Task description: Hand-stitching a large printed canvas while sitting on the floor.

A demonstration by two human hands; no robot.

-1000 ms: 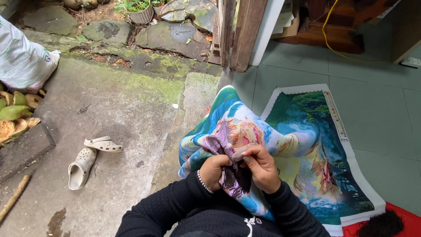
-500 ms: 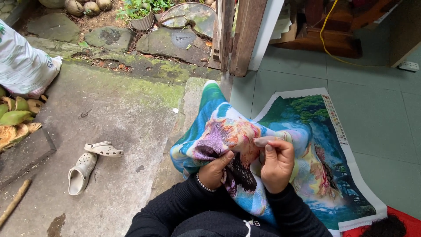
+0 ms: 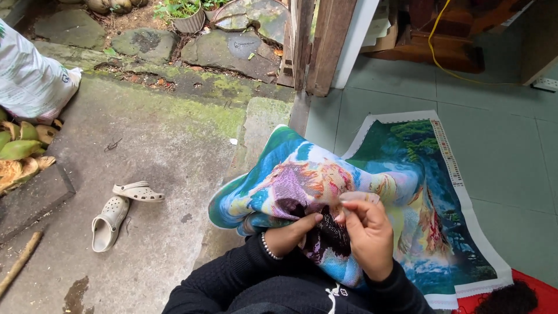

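A large colourful embroidery cloth [image 3: 302, 174] with a landscape picture lies folded over my lap and spreads onto the green tiled floor. My left hand [image 3: 290, 235] grips a bunched fold of the cloth from below, a bead bracelet on its wrist. My right hand [image 3: 369, 232] is above the dark purple patch, fingers pinched together at the fabric; whether a needle is between them is too small to tell. Both arms wear black sleeves.
A pair of pale clogs [image 3: 119, 209] lies on the concrete at left. A white sack [image 3: 32, 81] and husks [image 3: 20, 151] sit far left. A wooden door post [image 3: 317, 43], a yellow cable [image 3: 442, 49] and a red mat [image 3: 511, 293] are around.
The view has shifted slightly, and the cloth has been pulled closer over my lap. My right hand moved down onto the dark patch; my left hand still holds the fold.
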